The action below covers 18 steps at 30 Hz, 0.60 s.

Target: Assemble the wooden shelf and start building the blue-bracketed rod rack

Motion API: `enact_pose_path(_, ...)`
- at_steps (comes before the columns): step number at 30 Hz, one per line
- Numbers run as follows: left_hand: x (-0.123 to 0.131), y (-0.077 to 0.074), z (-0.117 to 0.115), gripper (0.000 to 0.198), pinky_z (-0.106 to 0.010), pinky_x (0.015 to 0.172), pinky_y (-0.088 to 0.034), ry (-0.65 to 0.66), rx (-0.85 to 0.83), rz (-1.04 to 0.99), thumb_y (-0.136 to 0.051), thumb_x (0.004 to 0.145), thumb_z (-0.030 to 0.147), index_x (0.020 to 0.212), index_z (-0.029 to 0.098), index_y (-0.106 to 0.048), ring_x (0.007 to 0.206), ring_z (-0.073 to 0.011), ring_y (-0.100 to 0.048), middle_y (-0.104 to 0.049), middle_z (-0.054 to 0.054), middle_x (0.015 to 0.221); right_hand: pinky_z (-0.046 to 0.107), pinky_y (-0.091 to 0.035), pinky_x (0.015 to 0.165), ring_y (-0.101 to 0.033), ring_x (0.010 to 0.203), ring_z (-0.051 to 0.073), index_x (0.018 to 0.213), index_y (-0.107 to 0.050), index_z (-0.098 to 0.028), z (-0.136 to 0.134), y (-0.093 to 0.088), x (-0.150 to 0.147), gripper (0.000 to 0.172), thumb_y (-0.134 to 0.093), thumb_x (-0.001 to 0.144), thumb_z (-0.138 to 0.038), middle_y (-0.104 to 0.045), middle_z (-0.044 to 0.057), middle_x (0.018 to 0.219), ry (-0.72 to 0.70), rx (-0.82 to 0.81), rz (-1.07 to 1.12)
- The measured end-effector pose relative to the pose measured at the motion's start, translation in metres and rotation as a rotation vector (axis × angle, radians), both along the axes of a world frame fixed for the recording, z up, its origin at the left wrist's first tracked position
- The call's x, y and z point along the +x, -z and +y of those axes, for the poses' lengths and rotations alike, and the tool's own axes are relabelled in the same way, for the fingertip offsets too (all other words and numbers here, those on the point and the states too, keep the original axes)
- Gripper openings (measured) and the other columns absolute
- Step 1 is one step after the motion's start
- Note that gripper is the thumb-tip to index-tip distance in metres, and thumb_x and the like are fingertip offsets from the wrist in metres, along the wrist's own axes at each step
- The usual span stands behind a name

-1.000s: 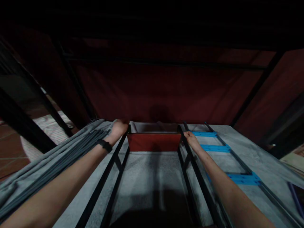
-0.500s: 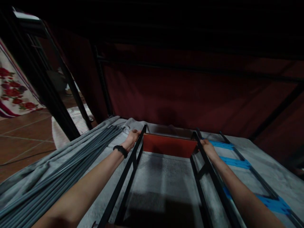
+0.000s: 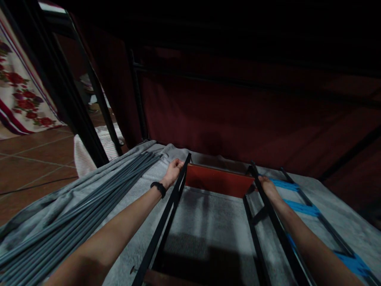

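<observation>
A dark metal frame [image 3: 160, 234] with two ladder-like sides lies on grey cloth. At its far end, a reddish-brown board [image 3: 218, 180] spans between the sides. My left hand [image 3: 173, 172], with a black band on the wrist, is closed at the far end of the left side, its fingertips against the metal beside the board. My right hand [image 3: 268, 187] grips the right side at about the same distance; the rail partly hides its fingers. Close to me, the edge of another brown board [image 3: 166, 279] shows, with a screw [image 3: 132, 270] sticking out left of the frame.
A bundle of grey rods [image 3: 98, 210] lies on the cloth [image 3: 205, 214] at left. To the right are dark metal frames bound with blue wrapping [image 3: 302, 207]. Dark posts [image 3: 64, 91] and a maroon curtain [image 3: 238, 115] stand around. Tiled floor [image 3: 38, 159] shows at far left.
The view has shifted slightly left, so everything sits further right. More of the near brown board and the screw shows. Both hands stay at the frame's far end.
</observation>
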<state>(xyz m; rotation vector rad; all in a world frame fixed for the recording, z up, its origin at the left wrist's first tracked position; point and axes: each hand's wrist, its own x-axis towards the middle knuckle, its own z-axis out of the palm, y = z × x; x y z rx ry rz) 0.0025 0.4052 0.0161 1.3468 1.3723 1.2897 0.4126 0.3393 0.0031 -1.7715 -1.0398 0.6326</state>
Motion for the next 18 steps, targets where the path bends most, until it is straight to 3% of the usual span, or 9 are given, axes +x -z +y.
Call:
enact_pose_path(5, 0.002, 0.006, 0.002, 0.020, -0.022, 0.048, -0.035, -0.042, -0.029, -0.051, -0.054, 0.083, 0.031, 0.069, 0.018, -0.048, 0.050, -0.0102, -0.044, -0.048, 0.003, 0.058, 0.024, -0.038, 0.039, -0.050, 0.037, 0.013, 0.064, -0.053, -0.018, -0.003, -0.006, -0.004, 0.034, -0.042, 0.089, -0.038, -0.056, 0.003, 0.050, 0.026, -0.073, 0.004)
enact_pose_path(10, 0.002, 0.000, 0.007, 0.019, -0.018, 0.043, -0.030, -0.031, -0.054, -0.039, -0.054, 0.081, 0.026, 0.066, 0.018, -0.046, 0.045, -0.0071, -0.038, -0.044, 0.006, 0.054, 0.022, -0.044, 0.040, -0.051, 0.037, 0.011, 0.071, -0.052, -0.018, 0.007, -0.005, -0.011, 0.026, -0.044, 0.091, -0.033, -0.057, 0.001, 0.050, 0.025, -0.053, 0.182)
enact_pose_path(13, 0.004, -0.006, 0.009, 0.015, -0.018, 0.041, -0.032, -0.001, -0.115, -0.031, -0.054, 0.082, 0.027, 0.071, 0.017, -0.049, 0.044, -0.0085, -0.043, -0.048, 0.004, 0.053, 0.026, -0.050, 0.042, -0.049, 0.036, 0.011, 0.073, -0.049, -0.019, 0.011, -0.005, -0.015, 0.026, -0.044, 0.092, -0.036, -0.056, 0.001, 0.049, 0.046, -0.060, 0.264)
enact_pose_path(18, 0.015, -0.021, 0.005, 0.018, -0.019, 0.041, -0.038, 0.084, -0.267, -0.158, -0.047, 0.088, 0.025, 0.075, 0.015, -0.052, 0.042, -0.0098, -0.050, -0.057, -0.001, 0.053, 0.025, -0.052, 0.044, -0.046, 0.036, 0.009, 0.069, -0.050, -0.018, 0.000, -0.014, -0.021, 0.029, -0.047, 0.093, -0.033, -0.053, 0.000, 0.048, -0.042, -0.011, 0.368)
